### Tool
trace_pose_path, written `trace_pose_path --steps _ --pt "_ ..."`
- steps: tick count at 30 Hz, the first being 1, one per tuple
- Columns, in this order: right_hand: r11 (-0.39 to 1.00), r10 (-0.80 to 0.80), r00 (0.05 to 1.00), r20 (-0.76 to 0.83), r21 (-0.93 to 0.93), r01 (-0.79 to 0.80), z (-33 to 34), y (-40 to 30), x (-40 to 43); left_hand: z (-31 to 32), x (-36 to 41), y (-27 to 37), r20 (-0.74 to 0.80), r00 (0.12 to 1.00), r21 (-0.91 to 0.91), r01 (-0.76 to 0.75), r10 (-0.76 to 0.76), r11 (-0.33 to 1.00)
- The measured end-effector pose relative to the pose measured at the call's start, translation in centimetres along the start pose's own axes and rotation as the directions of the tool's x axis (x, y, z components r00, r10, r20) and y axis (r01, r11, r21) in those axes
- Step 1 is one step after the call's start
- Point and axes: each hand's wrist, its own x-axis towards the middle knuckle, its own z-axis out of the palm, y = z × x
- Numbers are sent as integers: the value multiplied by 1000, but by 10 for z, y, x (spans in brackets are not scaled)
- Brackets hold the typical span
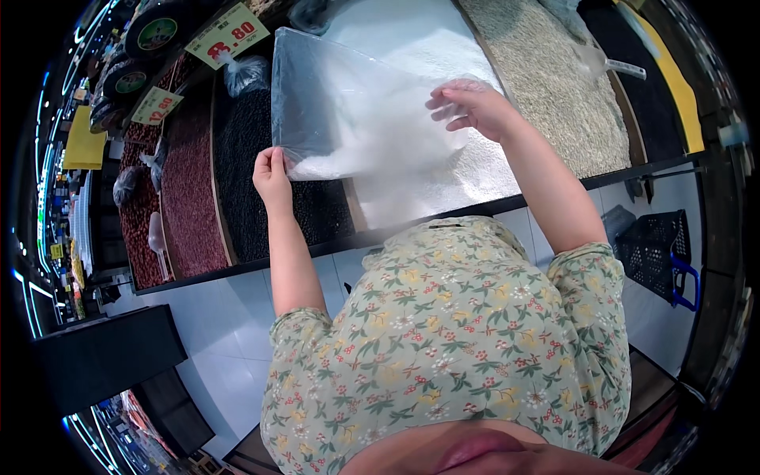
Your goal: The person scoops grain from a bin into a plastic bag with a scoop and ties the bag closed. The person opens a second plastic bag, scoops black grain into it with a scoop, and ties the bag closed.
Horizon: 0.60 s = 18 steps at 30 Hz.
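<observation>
A clear plastic bag (309, 101) stretches between my hands above a bin of fine white grains (409, 29). My left hand (273, 170) pinches the bag's lower left corner between thumb and fingers. At its right end, my right hand (475, 108) has hold of the bag with spread, bent fingers, and thin film lies over the fingertips. White grains (320, 165) lie along the lower part of the bag. The bag's lower middle is blurred, so its edge there cannot be made out.
Left of the white bin are bins of black grains (249, 148), reddish grains (190, 196) and dark red beans (133, 231) with a clear scoop (156, 237). Pale grains (552, 89) fill the right bin, where another scoop (623, 66) rests. A black perforated basket (650, 252) stands at right.
</observation>
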Motion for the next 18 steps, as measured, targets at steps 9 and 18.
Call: trace_pose_path --steps 9,18 --pt "992 -60 997 -42 104 64 -16 2 -16 11 17 64 -34 978 -4 -208 208 978" --pt "971 -77 994 -72 219 91 -26 14 -15 24 37 99 39 938 37 -345 343 938"
